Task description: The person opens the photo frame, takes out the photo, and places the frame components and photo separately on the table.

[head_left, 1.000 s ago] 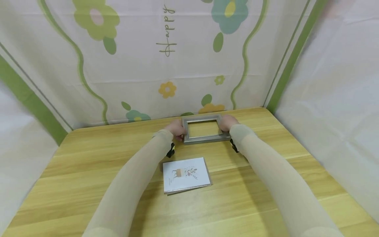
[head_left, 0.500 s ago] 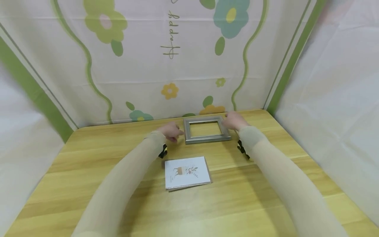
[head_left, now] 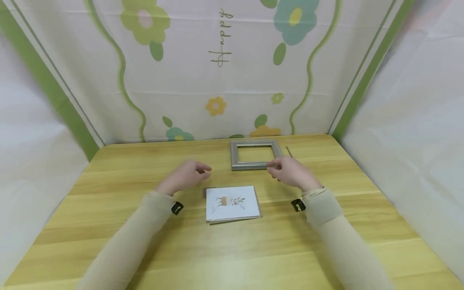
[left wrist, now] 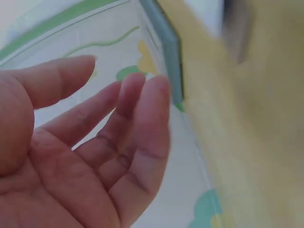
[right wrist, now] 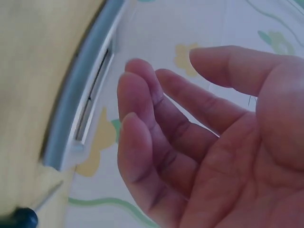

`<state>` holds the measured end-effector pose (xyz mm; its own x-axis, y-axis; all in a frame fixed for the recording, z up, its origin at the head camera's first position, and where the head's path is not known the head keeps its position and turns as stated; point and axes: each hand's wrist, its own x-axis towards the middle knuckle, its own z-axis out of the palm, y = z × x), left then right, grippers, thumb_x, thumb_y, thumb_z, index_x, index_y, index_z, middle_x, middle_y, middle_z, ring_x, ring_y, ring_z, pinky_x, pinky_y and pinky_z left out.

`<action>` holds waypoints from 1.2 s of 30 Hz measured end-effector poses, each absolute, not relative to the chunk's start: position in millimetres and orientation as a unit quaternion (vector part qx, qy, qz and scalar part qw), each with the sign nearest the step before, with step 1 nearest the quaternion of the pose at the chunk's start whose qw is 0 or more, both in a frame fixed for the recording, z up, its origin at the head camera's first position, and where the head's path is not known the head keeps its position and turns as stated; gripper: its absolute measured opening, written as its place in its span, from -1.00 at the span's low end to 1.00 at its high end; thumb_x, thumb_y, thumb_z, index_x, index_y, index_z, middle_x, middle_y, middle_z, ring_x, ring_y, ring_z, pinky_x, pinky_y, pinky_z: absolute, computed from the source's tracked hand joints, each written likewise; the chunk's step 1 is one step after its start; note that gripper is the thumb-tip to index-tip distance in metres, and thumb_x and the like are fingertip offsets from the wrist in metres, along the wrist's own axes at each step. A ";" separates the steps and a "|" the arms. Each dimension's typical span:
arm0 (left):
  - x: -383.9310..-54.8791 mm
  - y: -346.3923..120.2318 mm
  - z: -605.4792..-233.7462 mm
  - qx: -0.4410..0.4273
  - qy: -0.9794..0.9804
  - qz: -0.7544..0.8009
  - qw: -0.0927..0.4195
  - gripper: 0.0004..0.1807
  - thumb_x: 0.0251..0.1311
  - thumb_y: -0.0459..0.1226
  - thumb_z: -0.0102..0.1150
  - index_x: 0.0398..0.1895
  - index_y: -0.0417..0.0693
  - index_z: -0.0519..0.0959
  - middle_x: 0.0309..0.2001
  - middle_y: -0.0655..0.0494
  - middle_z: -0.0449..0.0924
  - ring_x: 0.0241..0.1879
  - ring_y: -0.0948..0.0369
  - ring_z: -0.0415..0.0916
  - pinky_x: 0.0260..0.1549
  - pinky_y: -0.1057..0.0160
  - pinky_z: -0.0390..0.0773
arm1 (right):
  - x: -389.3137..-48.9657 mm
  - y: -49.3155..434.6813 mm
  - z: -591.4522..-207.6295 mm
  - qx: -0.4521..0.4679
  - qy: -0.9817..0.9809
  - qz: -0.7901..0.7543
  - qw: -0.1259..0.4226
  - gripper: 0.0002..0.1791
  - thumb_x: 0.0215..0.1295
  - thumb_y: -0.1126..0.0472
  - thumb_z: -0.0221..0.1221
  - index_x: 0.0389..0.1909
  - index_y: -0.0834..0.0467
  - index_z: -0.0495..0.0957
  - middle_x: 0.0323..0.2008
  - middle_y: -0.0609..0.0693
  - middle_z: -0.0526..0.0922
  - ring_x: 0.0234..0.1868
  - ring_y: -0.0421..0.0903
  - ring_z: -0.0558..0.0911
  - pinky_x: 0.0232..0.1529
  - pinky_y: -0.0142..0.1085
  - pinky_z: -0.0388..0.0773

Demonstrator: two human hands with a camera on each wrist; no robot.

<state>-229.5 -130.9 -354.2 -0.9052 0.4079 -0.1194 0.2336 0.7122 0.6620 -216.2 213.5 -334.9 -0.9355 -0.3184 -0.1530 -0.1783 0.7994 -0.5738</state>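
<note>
A silver-grey picture frame (head_left: pixel 250 166) lies flat near the table's back edge, wood showing through its opening. My left hand (head_left: pixel 186 176) hovers left of it and a little nearer, holding nothing, fingers loosely bent. At the frame's front right corner is my right hand (head_left: pixel 291 172); in the right wrist view its loosely bent fingers hold nothing and stand apart from the frame (right wrist: pixel 83 85). Between the hands, closer to me, lies a white card (head_left: pixel 233 204) with a printed animal and plants, on top of other thin sheets. A screwdriver (right wrist: pixel 23 218), mostly cut off, lies right of the frame.
The wooden table (head_left: pixel 232 257) reaches toward me. A flower-printed cloth (head_left: pixel 185 80) hangs right behind its back edge. White cloth (head_left: pixel 409 133) hangs along the right side, and similar cloth (head_left: pixel 36 141) on the left.
Both hands have let go of the frame's sides and drawn back toward me, the left also moving leftward. The frame stays on the table. The head view has shifted slightly.
</note>
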 end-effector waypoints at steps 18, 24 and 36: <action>-204.7 -124.2 -385.1 0.151 0.930 0.301 0.146 -0.53 0.25 -0.12 0.33 0.14 -0.21 0.61 -0.04 -0.02 0.65 -0.15 0.14 0.57 -0.20 0.13 0.60 | -212.2 184.5 -381.2 -0.166 0.953 -0.229 0.111 -0.63 0.37 0.11 0.21 0.13 0.17 0.63 -0.31 -0.04 0.64 -0.36 -0.14 0.53 -0.29 -0.22 0.49; -201.2 -118.0 -386.8 0.138 0.932 0.298 0.151 -0.45 0.10 -0.14 0.47 0.14 -0.20 0.60 -0.15 0.05 0.62 -0.26 0.14 0.49 -0.24 0.16 0.53 | -209.9 176.2 -383.7 -0.173 0.952 -0.223 0.119 -0.53 0.31 0.05 0.30 0.17 0.18 0.59 -0.34 -0.04 0.61 -0.37 -0.12 0.52 -0.33 -0.23 0.48; -199.8 -117.0 -395.7 0.142 0.937 0.287 0.139 -0.39 -0.03 -0.17 0.56 0.09 -0.23 0.56 -0.41 0.07 0.50 -0.42 0.16 0.39 -0.40 0.21 0.40 | -207.5 163.0 -393.4 -0.162 0.961 -0.192 0.115 -0.37 -0.01 -0.04 0.51 0.07 0.11 0.57 -0.11 0.03 0.56 -0.15 -0.04 0.51 -0.04 -0.09 0.50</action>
